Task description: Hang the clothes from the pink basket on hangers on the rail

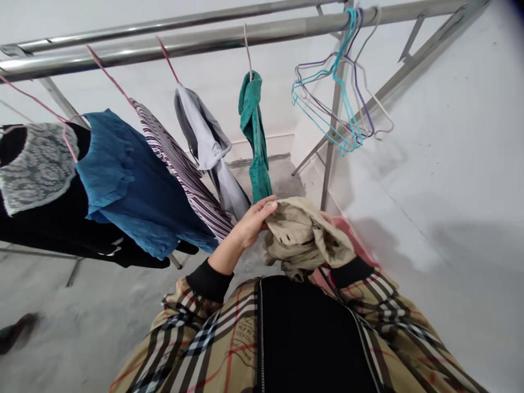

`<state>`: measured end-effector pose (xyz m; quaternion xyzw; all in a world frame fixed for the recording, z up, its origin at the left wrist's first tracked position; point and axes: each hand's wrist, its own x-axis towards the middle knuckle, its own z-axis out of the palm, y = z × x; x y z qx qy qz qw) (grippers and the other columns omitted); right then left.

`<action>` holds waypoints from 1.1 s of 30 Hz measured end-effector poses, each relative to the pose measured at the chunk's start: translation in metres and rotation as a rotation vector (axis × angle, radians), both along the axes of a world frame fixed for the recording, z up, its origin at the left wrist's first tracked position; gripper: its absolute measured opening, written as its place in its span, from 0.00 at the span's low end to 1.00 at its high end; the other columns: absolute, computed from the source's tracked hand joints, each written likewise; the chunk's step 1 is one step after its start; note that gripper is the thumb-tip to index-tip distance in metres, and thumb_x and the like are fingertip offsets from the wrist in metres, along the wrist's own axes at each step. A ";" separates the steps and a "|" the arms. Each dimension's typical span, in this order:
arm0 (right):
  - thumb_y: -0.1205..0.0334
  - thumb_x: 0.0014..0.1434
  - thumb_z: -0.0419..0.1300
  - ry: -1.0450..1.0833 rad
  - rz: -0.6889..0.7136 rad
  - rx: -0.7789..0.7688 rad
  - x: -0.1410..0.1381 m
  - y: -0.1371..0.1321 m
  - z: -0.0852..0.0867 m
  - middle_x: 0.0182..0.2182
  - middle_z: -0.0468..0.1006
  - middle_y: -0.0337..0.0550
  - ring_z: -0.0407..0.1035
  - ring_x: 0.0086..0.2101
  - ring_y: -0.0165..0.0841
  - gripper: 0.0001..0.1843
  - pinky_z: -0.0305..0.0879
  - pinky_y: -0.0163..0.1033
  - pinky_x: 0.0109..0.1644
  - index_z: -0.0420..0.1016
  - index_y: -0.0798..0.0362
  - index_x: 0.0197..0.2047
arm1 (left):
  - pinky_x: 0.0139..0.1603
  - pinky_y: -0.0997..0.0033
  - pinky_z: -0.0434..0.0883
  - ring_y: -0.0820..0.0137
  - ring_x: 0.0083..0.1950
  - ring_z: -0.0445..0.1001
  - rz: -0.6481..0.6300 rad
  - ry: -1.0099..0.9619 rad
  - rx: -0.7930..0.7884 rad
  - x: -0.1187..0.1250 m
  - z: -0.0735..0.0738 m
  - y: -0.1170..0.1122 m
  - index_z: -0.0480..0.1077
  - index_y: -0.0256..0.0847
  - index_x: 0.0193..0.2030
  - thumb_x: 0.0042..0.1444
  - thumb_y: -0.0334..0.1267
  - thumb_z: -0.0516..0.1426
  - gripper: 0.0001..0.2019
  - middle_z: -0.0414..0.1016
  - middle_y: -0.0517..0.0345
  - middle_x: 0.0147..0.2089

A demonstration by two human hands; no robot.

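A crumpled beige cloth garment is held up in front of my chest. My left hand grips its left side, fingers spread over the fabric. My right hand is mostly hidden behind the cloth, with only its fingertips showing at the top edge. A pink cloth or hanger shows just behind the garment, near my right wrist. The nearest hanging item to my left hand is a striped top, a little beyond and to the left.
A steel drying rack's rail carries a black garment with lace, a blue top, a grey garment and a green cloth. Several bare wire hangers hang at right. A white wall stands right; concrete floor lies below.
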<state>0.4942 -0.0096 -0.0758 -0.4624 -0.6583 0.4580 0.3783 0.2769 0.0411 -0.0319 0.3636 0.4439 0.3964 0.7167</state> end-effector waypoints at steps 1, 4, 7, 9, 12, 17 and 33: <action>0.50 0.63 0.51 0.061 -0.070 -0.010 -0.006 0.005 0.001 0.46 0.79 0.45 0.71 0.53 0.42 0.20 0.72 0.48 0.53 0.73 0.45 0.54 | 0.41 0.68 0.73 0.63 0.42 0.78 -0.065 -0.082 -0.063 0.001 0.004 0.003 0.73 0.37 0.52 0.50 0.45 0.66 0.24 0.80 0.48 0.45; 0.51 0.60 0.55 0.114 -0.069 -0.121 -0.021 0.027 -0.002 0.40 0.81 0.44 0.74 0.46 0.43 0.15 0.74 0.46 0.48 0.79 0.46 0.42 | 0.46 0.63 0.75 0.62 0.40 0.79 -0.076 -0.276 -0.115 -0.002 0.015 0.007 0.76 0.35 0.43 0.48 0.40 0.66 0.16 0.81 0.49 0.39; 0.51 0.57 0.58 0.116 -0.182 -0.159 -0.031 0.044 -0.009 0.42 0.80 0.45 0.73 0.46 0.42 0.16 0.71 0.49 0.53 0.78 0.49 0.44 | 0.43 0.64 0.75 0.66 0.33 0.78 0.056 -0.294 -0.078 -0.011 0.021 0.008 0.75 0.36 0.37 0.48 0.38 0.65 0.11 0.80 0.54 0.32; 0.49 0.58 0.58 0.120 -0.300 -0.053 -0.037 0.043 -0.011 0.46 0.78 0.47 0.72 0.47 0.41 0.20 0.68 0.49 0.55 0.75 0.51 0.49 | 0.39 0.67 0.75 0.69 0.29 0.77 0.112 -0.263 -0.063 -0.015 0.021 0.008 0.74 0.36 0.36 0.47 0.37 0.65 0.10 0.79 0.57 0.29; 0.50 0.59 0.59 0.094 -0.264 0.141 -0.051 0.028 -0.009 0.46 0.77 0.48 0.72 0.45 0.38 0.23 0.68 0.46 0.52 0.72 0.52 0.54 | 0.35 0.70 0.74 0.71 0.28 0.75 0.161 -0.226 -0.031 -0.014 0.019 0.008 0.73 0.37 0.36 0.46 0.38 0.65 0.11 0.77 0.60 0.27; 0.59 0.54 0.61 -0.160 -0.203 0.225 -0.069 0.025 -0.017 0.48 0.78 0.48 0.72 0.46 0.40 0.25 0.69 0.46 0.52 0.72 0.50 0.56 | 0.35 0.73 0.72 0.73 0.28 0.74 0.191 -0.174 0.065 -0.010 0.021 0.005 0.72 0.39 0.36 0.45 0.39 0.66 0.13 0.76 0.62 0.29; 0.67 0.50 0.53 -0.038 -0.522 0.323 -0.011 0.047 0.052 0.36 0.80 0.40 0.70 0.32 0.34 0.20 0.67 0.39 0.39 0.79 0.50 0.44 | 0.52 0.63 0.69 0.62 0.47 0.72 -0.020 1.146 0.998 -0.075 -0.010 0.018 0.78 0.41 0.46 0.53 0.28 0.53 0.17 0.75 0.50 0.44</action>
